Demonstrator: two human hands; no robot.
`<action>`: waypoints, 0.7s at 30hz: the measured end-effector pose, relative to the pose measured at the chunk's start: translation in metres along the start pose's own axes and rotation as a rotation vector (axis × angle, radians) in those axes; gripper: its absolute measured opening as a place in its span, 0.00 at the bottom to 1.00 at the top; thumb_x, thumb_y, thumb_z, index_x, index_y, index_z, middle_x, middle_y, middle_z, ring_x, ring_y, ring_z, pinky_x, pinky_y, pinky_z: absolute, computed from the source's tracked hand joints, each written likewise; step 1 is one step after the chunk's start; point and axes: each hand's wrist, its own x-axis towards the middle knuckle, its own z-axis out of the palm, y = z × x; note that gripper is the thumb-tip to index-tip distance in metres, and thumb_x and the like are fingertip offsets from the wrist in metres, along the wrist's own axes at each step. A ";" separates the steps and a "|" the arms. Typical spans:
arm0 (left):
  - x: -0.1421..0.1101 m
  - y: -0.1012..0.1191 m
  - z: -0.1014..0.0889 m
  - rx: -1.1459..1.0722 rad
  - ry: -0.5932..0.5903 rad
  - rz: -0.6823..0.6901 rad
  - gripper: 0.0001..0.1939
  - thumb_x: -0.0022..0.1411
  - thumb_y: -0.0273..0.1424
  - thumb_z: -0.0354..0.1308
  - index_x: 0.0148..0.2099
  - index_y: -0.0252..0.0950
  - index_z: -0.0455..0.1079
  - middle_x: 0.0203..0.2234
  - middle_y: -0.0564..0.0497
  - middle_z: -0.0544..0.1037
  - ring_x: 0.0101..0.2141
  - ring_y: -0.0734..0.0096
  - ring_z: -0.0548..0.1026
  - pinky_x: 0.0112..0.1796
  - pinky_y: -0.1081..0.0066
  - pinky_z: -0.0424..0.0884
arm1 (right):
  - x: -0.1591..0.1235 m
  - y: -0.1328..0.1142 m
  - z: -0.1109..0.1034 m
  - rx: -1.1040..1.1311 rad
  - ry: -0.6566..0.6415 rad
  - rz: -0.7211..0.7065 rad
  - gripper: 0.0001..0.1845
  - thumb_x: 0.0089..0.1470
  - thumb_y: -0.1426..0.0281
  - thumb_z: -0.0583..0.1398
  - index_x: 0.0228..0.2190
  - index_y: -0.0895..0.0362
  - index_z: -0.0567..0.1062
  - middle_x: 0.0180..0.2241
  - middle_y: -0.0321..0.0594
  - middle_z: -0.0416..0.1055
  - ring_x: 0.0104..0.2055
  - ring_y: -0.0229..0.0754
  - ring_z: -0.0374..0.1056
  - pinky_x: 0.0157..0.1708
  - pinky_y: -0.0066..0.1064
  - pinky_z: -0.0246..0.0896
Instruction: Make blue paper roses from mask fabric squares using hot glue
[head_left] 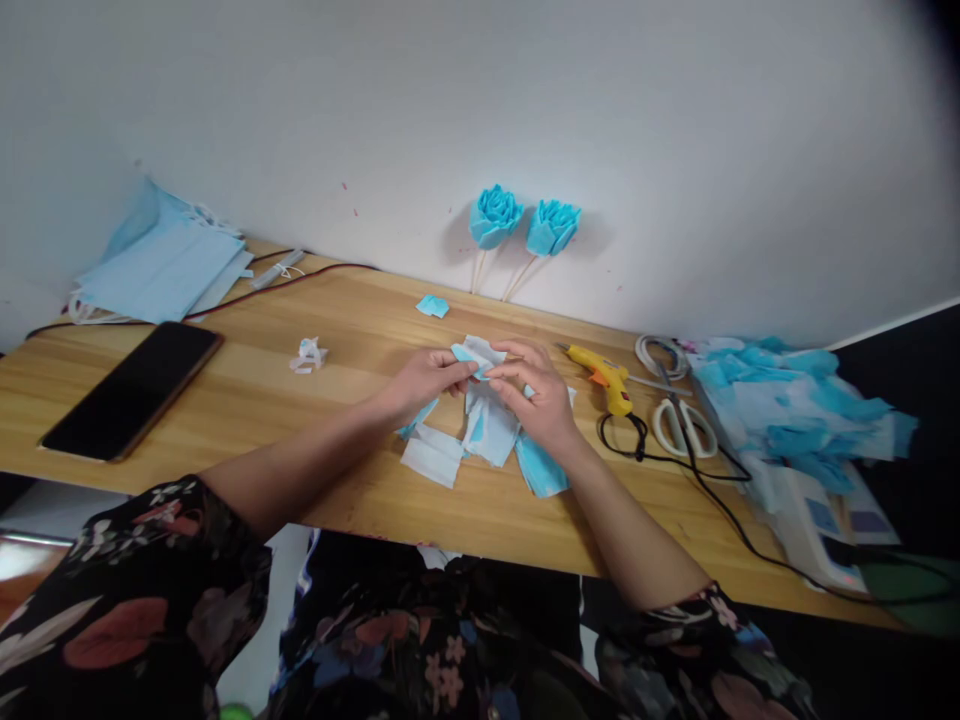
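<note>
1. The left hand (429, 382) pinches one side of a blue-and-white cloth piece (482, 352), its grip closed between thumb and fingers.
2. The right hand (541, 400) has the piece's other side in its grip, thumb and fingertips close together.
3. The piece is held above loose scraps (491, 432) on the wooden counter (360, 320).
4. A yellow glue gun (606, 378) lies right of the hands, near white-handled scissors (670, 405).
5. Two blue flowers (496, 218) lean against the wall (337, 120).

Bare left forearm (311, 458) and bare right forearm (634, 520) converge from either side; the bare left hand (429, 382), thumb pressed toward curled fingers, faces the bare right hand (538, 398), its bent fingers pinching leftward.
</note>
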 end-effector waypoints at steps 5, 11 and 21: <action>-0.002 0.003 0.001 0.042 0.021 0.001 0.12 0.57 0.34 0.66 0.24 0.34 0.73 0.21 0.50 0.76 0.24 0.75 0.69 0.31 0.71 0.65 | -0.003 0.001 0.003 0.289 0.010 0.284 0.12 0.57 0.57 0.65 0.36 0.51 0.79 0.52 0.43 0.77 0.54 0.48 0.72 0.54 0.44 0.67; -0.002 0.002 0.000 0.073 -0.006 0.032 0.14 0.60 0.33 0.63 0.24 0.34 0.73 0.21 0.49 0.76 0.24 0.75 0.70 0.31 0.71 0.66 | -0.004 0.007 0.003 0.614 -0.069 0.555 0.24 0.59 0.48 0.60 0.48 0.51 0.78 0.41 0.40 0.79 0.41 0.42 0.74 0.43 0.36 0.71; 0.000 -0.002 -0.001 0.056 -0.018 -0.012 0.11 0.57 0.34 0.67 0.26 0.33 0.76 0.23 0.48 0.79 0.24 0.75 0.69 0.30 0.71 0.65 | -0.003 0.003 0.005 0.311 0.016 0.388 0.11 0.56 0.59 0.64 0.35 0.54 0.78 0.27 0.33 0.71 0.28 0.36 0.64 0.30 0.30 0.63</action>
